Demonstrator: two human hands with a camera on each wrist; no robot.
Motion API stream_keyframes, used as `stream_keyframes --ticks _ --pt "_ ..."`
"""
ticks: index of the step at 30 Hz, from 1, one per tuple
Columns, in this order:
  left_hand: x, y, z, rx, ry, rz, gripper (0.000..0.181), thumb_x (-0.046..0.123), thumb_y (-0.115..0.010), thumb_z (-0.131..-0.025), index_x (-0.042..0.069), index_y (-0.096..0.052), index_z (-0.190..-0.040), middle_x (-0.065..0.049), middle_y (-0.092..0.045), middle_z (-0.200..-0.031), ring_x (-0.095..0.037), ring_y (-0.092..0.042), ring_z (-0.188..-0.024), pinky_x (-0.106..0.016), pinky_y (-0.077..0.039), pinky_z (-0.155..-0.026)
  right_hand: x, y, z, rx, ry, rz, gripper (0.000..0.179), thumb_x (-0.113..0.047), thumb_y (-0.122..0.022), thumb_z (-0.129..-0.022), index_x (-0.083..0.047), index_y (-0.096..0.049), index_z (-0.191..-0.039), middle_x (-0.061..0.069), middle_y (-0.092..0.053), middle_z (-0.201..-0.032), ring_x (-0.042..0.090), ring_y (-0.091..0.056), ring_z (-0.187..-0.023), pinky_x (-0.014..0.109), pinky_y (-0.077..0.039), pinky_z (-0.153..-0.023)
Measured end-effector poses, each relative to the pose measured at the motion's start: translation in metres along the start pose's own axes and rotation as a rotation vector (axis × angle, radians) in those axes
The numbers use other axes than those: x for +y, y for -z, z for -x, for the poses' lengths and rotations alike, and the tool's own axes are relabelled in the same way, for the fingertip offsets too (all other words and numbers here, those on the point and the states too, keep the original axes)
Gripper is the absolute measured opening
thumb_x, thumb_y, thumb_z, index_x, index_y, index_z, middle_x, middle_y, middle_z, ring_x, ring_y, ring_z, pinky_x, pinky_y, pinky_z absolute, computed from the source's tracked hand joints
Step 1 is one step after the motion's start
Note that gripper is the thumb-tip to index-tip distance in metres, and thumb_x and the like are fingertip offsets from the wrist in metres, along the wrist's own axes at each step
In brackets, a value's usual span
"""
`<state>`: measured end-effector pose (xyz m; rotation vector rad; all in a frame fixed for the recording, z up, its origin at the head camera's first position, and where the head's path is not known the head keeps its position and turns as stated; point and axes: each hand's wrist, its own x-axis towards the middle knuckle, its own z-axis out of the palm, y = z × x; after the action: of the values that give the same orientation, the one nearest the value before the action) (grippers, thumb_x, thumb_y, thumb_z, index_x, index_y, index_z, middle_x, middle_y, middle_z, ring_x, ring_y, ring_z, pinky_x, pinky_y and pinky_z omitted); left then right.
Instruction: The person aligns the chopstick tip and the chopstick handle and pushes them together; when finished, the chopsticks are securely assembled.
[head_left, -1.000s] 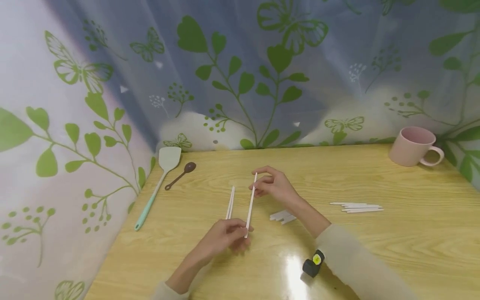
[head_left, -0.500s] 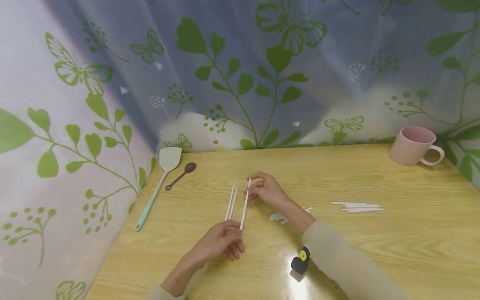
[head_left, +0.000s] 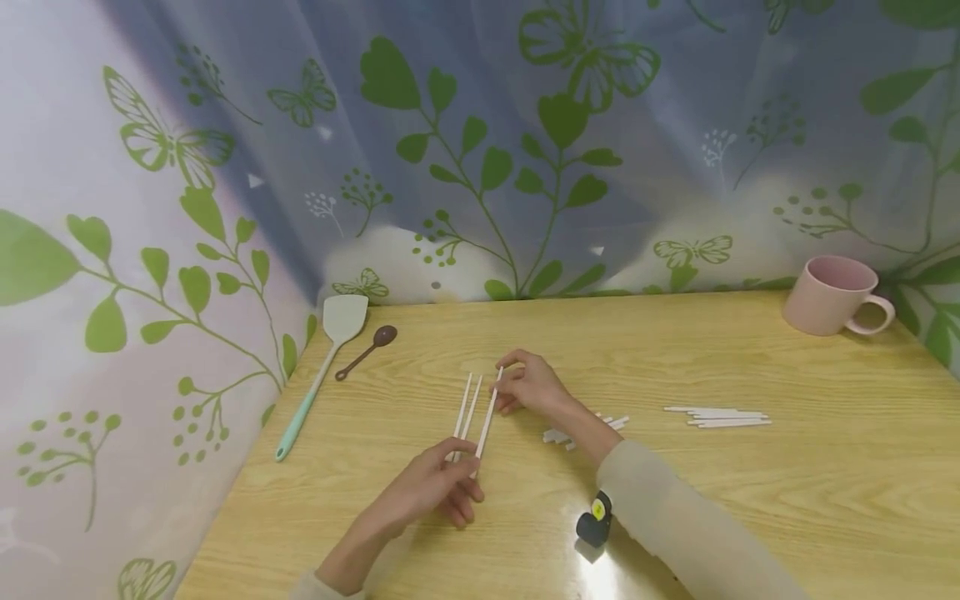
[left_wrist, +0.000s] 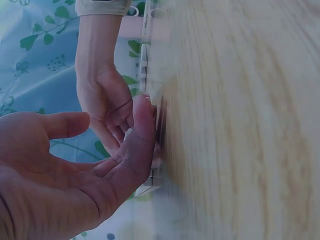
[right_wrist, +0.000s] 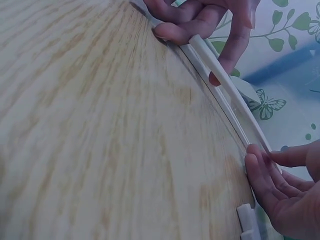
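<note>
My right hand (head_left: 534, 385) pinches the far, thin end of a white chopstick (head_left: 488, 421) between thumb and fingertips, which shows in the right wrist view. The chopstick (right_wrist: 227, 82) slants down towards my left hand (head_left: 442, 483), whose fingers are at its thicker end. In the left wrist view the left thumb (left_wrist: 67, 124) stands apart from the bent fingers. Left of the held one, two more white chopsticks (head_left: 462, 406) lie side by side on the table, their near ends hidden behind the left hand.
Short white sticks (head_left: 557, 436) lie partly under the right forearm. Another bundle of white sticks (head_left: 723, 417) lies further right. A pale spatula (head_left: 345, 317) and a brown spoon (head_left: 383, 337) are at the left, a pink mug (head_left: 828, 302) at the back right, before a patterned curtain (head_left: 465, 100).
Both hands have moved left with the chopstick, its far end lowering towards the table. The two lying chopsticks, close together earlier, now show a wider gap between them.
</note>
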<state>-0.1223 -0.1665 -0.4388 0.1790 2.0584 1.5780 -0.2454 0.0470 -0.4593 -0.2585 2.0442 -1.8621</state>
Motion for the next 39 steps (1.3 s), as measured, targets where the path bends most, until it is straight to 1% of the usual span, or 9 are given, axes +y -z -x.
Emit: stream_keyframes --ticks 7,13,16,22,24,30,34,39 --pt "-0.001 0.005 0.005 -0.027 0.005 -0.011 0.057 0.036 -0.052 -0.11 -0.006 -0.043 -0.147 -0.018 -0.074 -0.097 -0.019 -0.072 -0.069 -0.034 -0.063 -0.066 -0.004 -0.003 -0.002 -0.001 -0.027 0.09 0.041 0.002 -0.064 -0.099 0.006 -0.051 -0.138 0.02 -0.072 -0.103 0.025 -0.073 -0.076 0.037 -0.064 -0.073" --pt "0.0 0.006 0.005 -0.032 0.008 -0.014 0.056 0.037 -0.051 -0.11 -0.006 -0.044 -0.146 -0.017 -0.074 -0.096 -0.018 -0.072 -0.069 -0.034 -0.063 -0.065 -0.005 -0.004 -0.003 0.011 -0.043 0.122 0.036 -0.004 -0.062 -0.102 0.006 -0.054 -0.136 0.019 -0.07 -0.101 0.024 -0.071 -0.074 0.035 -0.063 -0.07" --pt "0.001 0.006 0.004 -0.029 0.001 -0.021 0.056 0.037 -0.05 -0.11 -0.006 -0.044 -0.146 -0.018 -0.074 -0.096 -0.019 -0.072 -0.069 -0.035 -0.063 -0.064 -0.005 -0.005 -0.003 0.021 -0.051 0.117 0.034 -0.007 -0.06 -0.103 0.005 -0.055 -0.134 0.019 -0.068 -0.106 0.025 -0.071 -0.074 0.035 -0.063 -0.071" --pt "0.003 0.006 0.005 -0.03 -0.001 -0.031 0.056 0.037 -0.05 -0.11 -0.006 -0.045 -0.146 -0.018 -0.074 -0.095 -0.019 -0.072 -0.069 -0.037 -0.063 -0.064 -0.005 -0.004 -0.003 0.01 -0.047 0.116 0.035 -0.012 -0.055 -0.107 0.006 -0.055 -0.137 0.022 -0.063 -0.127 0.026 -0.071 -0.081 0.035 -0.063 -0.075" --pt "0.003 0.005 0.005 -0.028 0.003 -0.031 0.055 0.037 -0.05 -0.11 -0.006 -0.046 -0.145 -0.018 -0.074 -0.095 -0.019 -0.071 -0.068 -0.037 -0.063 -0.064 -0.005 -0.002 -0.004 0.005 -0.041 0.125 0.035 -0.012 -0.054 -0.108 0.007 -0.055 -0.138 0.024 -0.061 -0.13 0.026 -0.07 -0.082 0.034 -0.063 -0.075" --pt "0.004 0.004 0.005 -0.024 0.012 -0.036 0.055 0.037 -0.049 -0.111 -0.007 -0.047 -0.144 -0.017 -0.074 -0.093 -0.017 -0.07 -0.067 -0.034 -0.062 -0.062 -0.004 0.002 -0.006 -0.011 -0.033 0.148 0.036 -0.013 -0.053 -0.109 0.007 -0.055 -0.139 0.025 -0.061 -0.133 0.027 -0.071 -0.086 0.035 -0.063 -0.077" --pt "0.005 0.005 0.005 -0.015 0.011 -0.041 0.055 0.038 -0.049 -0.11 -0.006 -0.048 -0.143 -0.017 -0.074 -0.092 -0.018 -0.071 -0.068 -0.035 -0.062 -0.061 -0.003 0.005 -0.007 -0.024 -0.024 0.148 0.037 -0.014 -0.052 -0.109 0.006 -0.054 -0.14 0.025 -0.06 -0.135 0.028 -0.071 -0.088 0.036 -0.063 -0.078" --pt "0.01 0.007 0.001 0.0 -0.005 -0.067 0.052 0.038 -0.05 -0.11 -0.004 -0.052 -0.141 -0.017 -0.075 -0.092 -0.022 -0.071 -0.068 -0.037 -0.062 -0.061 -0.002 0.012 -0.005 -0.038 -0.018 0.115 0.04 -0.015 -0.053 -0.109 0.006 -0.052 -0.143 0.027 -0.06 -0.136 0.03 -0.073 -0.09 0.036 -0.063 -0.08"
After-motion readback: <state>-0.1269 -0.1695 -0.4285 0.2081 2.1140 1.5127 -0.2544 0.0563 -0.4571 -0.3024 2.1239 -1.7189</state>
